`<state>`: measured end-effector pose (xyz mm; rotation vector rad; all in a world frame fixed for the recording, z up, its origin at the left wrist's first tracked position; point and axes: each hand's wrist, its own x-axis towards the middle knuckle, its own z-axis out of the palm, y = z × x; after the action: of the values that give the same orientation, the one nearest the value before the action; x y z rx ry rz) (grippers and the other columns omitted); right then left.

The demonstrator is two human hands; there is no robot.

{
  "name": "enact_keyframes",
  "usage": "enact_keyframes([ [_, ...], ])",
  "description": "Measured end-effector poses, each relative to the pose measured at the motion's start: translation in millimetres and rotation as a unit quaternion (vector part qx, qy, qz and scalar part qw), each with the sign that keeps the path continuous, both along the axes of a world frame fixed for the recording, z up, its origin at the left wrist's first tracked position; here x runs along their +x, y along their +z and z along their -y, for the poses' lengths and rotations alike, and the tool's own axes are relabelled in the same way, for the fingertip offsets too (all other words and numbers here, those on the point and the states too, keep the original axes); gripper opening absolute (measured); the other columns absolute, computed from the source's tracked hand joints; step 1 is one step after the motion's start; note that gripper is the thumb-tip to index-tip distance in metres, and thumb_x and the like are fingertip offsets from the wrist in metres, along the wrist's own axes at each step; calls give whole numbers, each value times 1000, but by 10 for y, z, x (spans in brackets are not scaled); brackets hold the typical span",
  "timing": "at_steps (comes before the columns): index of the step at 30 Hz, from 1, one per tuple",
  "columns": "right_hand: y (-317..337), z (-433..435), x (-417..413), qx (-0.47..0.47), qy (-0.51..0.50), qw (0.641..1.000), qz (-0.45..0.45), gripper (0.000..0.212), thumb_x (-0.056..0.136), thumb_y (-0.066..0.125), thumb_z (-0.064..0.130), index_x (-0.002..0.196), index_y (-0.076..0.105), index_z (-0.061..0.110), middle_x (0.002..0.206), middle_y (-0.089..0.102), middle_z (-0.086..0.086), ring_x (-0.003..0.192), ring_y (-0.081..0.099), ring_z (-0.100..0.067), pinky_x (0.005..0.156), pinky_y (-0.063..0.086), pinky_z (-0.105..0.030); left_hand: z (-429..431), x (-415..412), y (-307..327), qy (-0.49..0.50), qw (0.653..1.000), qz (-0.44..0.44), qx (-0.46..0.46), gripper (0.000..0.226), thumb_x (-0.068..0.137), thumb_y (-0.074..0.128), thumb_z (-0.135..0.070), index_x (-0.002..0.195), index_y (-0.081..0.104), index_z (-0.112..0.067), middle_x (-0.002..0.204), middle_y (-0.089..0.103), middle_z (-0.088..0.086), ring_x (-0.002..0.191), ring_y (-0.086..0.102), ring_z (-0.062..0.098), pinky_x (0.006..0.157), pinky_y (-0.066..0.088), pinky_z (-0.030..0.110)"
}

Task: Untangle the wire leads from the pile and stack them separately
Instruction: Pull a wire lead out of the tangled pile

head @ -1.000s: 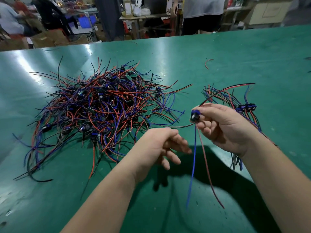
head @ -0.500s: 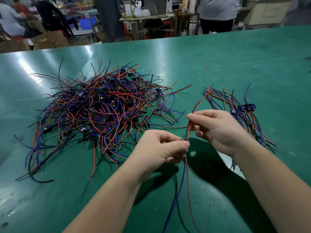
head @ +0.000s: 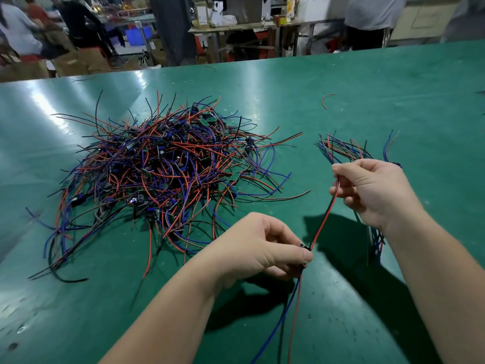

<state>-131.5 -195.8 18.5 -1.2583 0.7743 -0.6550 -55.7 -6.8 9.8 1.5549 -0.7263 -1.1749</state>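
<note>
Wire pile (head: 162,177), green table (head: 367,82), busy workshop

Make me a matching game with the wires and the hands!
Things:
1 pile
2 stack
3 left hand
4 right hand

Clues:
a pinches the top of the red-black wire
b on the table, left side
c grips the black part
d on the table's right side, partly behind a hand

Pairs: 1-b, 2-d, 3-c, 4-a

Cluttered workbenches (head: 236,26) stand beyond the glossy green table (head: 367,82).
</note>
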Motion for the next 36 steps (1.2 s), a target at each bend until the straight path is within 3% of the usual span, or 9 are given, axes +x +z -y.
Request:
enact_keyframes([
  [6,36,-95,59,67,76,993,58,28,102,39,27,94,58,8,65,67,-13,53,68,-20,45,51,-20,-22,76,127,43,988,-111,-98,12,69,76,-10,68,72,-21,79,74,8,65,71,16,55,55,24],
  [8,18,-146,46,43,149,987,34,11,95,52,11,104,56,7,75,65,-17,55,65,-20,50,53,-22,-12,106,170,79,969,-179,-151,14,68,74,-10,78,69,-19,84,75,8,68,72,15,52,55,23],
  [12,-39,-308,22,-74,320,944,19,44,59,78,9,100,64,17,76,64,-11,65,60,-17,58,49,-21,-6,121,218,139,929,-250,-236,50,63,70,-27,107,55,-11,97,75,2,74,72,11,53,56,20],
  [16,-43,-457,84,-39,300,944,133,28,55,81,16,82,75,17,65,65,-1,55,58,-10,54,45,-17,47,81,156,236,935,-166,-206,40,55,71,-33,91,58,-23,87,72,-6,56,61,1,44,47,16],
  [19,-47,-476,113,11,239,959,154,11,59,71,17,69,76,17,60,67,0,51,58,-7,52,45,-15,96,39,89,264,939,-105,-193,36,53,73,-33,85,62,-20,78,66,-6,51,54,2,43,41,15],
  [26,-11,-438,100,99,239,955,143,14,67,65,18,71,77,12,61,63,2,53,55,-5,57,46,-15,97,-17,2,213,959,17,-189,26,68,80,-23,84,62,-15,65,63,-9,53,54,2,46,43,16],
  [29,32,-394,75,116,247,950,151,15,69,62,17,70,76,11,59,63,1,51,56,-5,54,49,-17,72,-10,3,150,965,62,-204,15,71,73,-15,85,68,-15,75,68,-3,60,55,7,51,44,16],
  [33,94,-297,-1,103,275,947,132,15,69,62,16,68,76,10,58,61,1,49,55,-5,49,50,-18,72,-39,6,103,979,17,-175,19,86,60,0,86,71,-15,87,74,4,63,65,13,51,50,21],
  [36,85,-274,-32,41,300,949,89,13,65,67,19,69,76,11,62,66,1,52,57,-4,53,49,-14,129,-84,27,146,977,-76,-137,19,85,63,-29,74,72,-16,78,74,10,56,68,17,47,52,21],
])
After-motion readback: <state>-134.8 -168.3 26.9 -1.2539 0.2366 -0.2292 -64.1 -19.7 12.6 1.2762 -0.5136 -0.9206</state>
